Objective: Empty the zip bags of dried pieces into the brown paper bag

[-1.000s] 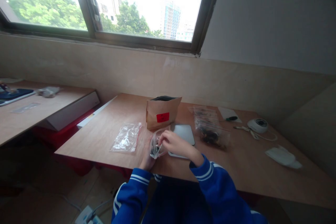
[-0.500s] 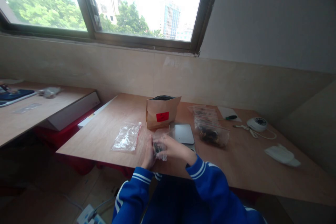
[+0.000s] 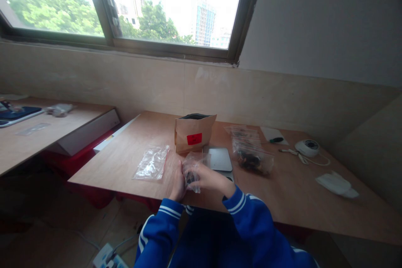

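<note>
Between my two hands is a clear plastic bag (image 3: 192,172) with something dark inside, held near the table's front edge. My left hand (image 3: 178,182) grips it from the left side. From the right, my right hand (image 3: 205,177) has its fingers on the bag, some of them behind or in the plastic; I cannot tell which. Just beyond stands an open brown paper pouch (image 3: 193,134) with a red label. A silver scale (image 3: 220,159) lies right of the pouch, partly covered by my right hand. Left of my hands lies a flat clear zip bag (image 3: 151,162).
Filled zip bags (image 3: 255,160) lie right of the scale. Farther right are a green-handled tool (image 3: 276,140) on white paper, a white round device (image 3: 307,149) with a cable, and a crumpled white cloth or tissue (image 3: 337,185). A power strip (image 3: 109,256) lies on the floor.
The clear bag's upper part has spread a little to the right between my hands, and my right fingers have shifted slightly on it. Everything else stays in place.
</note>
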The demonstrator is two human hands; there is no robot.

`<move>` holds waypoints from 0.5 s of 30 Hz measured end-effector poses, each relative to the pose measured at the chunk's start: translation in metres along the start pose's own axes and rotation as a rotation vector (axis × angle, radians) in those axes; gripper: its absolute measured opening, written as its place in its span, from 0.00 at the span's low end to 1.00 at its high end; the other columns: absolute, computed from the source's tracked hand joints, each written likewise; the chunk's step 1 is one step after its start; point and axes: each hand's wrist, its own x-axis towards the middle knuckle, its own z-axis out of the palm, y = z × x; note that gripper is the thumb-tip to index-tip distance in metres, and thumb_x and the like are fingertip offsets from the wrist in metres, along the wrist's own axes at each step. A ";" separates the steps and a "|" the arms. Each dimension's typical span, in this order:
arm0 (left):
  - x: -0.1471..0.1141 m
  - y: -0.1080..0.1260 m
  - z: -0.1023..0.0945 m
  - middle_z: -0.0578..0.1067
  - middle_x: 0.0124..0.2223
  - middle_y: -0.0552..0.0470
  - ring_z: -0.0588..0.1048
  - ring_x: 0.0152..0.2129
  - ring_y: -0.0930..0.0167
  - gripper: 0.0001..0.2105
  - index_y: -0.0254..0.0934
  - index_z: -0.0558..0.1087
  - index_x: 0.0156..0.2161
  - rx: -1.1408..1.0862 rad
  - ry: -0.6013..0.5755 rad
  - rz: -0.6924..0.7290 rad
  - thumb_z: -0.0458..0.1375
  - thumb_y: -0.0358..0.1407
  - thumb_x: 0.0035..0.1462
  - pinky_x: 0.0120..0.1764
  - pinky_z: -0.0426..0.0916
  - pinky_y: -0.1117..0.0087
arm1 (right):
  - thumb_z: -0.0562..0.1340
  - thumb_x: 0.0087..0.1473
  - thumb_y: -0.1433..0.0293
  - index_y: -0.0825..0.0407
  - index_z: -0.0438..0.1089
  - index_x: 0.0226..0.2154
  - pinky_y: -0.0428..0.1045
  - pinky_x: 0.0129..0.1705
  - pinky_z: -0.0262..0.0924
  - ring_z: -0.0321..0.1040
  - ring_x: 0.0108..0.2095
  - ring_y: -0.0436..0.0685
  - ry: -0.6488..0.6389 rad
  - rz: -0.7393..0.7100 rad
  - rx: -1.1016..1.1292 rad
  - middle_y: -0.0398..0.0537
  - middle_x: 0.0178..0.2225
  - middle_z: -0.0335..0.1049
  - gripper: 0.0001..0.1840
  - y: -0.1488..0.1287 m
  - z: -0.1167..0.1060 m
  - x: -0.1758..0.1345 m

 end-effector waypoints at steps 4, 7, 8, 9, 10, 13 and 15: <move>0.003 -0.003 -0.001 0.78 0.33 0.42 0.76 0.39 0.59 0.24 0.32 0.75 0.39 0.013 0.006 -0.004 0.55 0.54 0.52 0.38 0.72 0.63 | 0.70 0.44 0.69 0.50 0.70 0.37 0.55 0.50 0.60 0.65 0.47 0.61 0.002 -0.006 -0.062 0.48 0.43 0.68 0.15 0.002 -0.001 0.000; 0.003 -0.005 -0.002 0.78 0.29 0.44 0.76 0.38 0.59 0.24 0.31 0.75 0.36 0.022 -0.015 -0.005 0.54 0.53 0.53 0.36 0.72 0.64 | 0.69 0.45 0.73 0.51 0.69 0.35 0.51 0.44 0.63 0.67 0.41 0.58 -0.031 0.016 -0.064 0.46 0.39 0.69 0.13 -0.003 -0.004 -0.001; 0.002 -0.005 -0.001 0.78 0.28 0.44 0.77 0.37 0.59 0.24 0.30 0.75 0.35 0.025 -0.025 -0.005 0.54 0.53 0.53 0.35 0.72 0.64 | 0.69 0.45 0.74 0.52 0.69 0.35 0.50 0.41 0.63 0.68 0.38 0.57 -0.044 0.035 -0.067 0.45 0.37 0.69 0.13 -0.005 -0.005 -0.002; 0.002 -0.005 -0.001 0.77 0.27 0.45 0.77 0.36 0.59 0.23 0.30 0.75 0.34 0.027 -0.034 -0.003 0.54 0.53 0.53 0.35 0.72 0.64 | 0.69 0.44 0.75 0.52 0.69 0.35 0.49 0.39 0.63 0.68 0.36 0.56 -0.054 0.056 -0.071 0.44 0.35 0.69 0.13 -0.007 -0.005 -0.002; 0.001 -0.005 0.000 0.77 0.27 0.45 0.77 0.35 0.59 0.23 0.29 0.75 0.34 0.028 -0.042 -0.001 0.55 0.52 0.53 0.35 0.72 0.64 | 0.69 0.44 0.76 0.52 0.68 0.35 0.48 0.37 0.62 0.68 0.34 0.55 -0.061 0.075 -0.077 0.44 0.33 0.69 0.14 -0.009 -0.006 -0.003; 0.002 -0.005 -0.001 0.78 0.27 0.45 0.77 0.34 0.60 0.23 0.28 0.75 0.34 0.022 -0.046 0.012 0.56 0.52 0.53 0.34 0.72 0.65 | 0.69 0.43 0.77 0.52 0.68 0.35 0.47 0.36 0.61 0.67 0.34 0.55 -0.049 0.086 -0.096 0.44 0.33 0.68 0.15 -0.014 -0.007 -0.004; 0.004 -0.005 -0.003 0.78 0.28 0.43 0.77 0.35 0.60 0.23 0.28 0.75 0.34 0.012 -0.035 0.019 0.57 0.52 0.52 0.35 0.71 0.66 | 0.69 0.43 0.76 0.52 0.69 0.34 0.47 0.36 0.60 0.66 0.34 0.55 -0.017 0.088 -0.099 0.44 0.34 0.68 0.14 -0.017 -0.008 -0.004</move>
